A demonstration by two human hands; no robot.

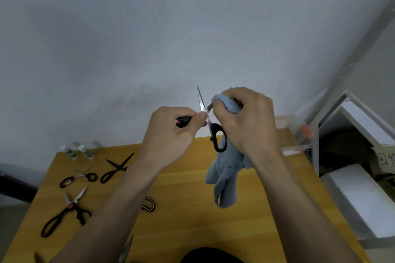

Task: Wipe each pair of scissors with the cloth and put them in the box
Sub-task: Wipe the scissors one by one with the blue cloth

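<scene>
Held above the table at frame centre, the open scissors [210, 123] are steadied by the left hand [171, 132] gripping one handle so the right hand [245, 119], clutching the cloth [226, 177], can wipe a spread blade

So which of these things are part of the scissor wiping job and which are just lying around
Job: held scissors, blue cloth, left hand, right hand, three waiting scissors, clear box.

Lying about: two small bottles, white shelving.
</scene>
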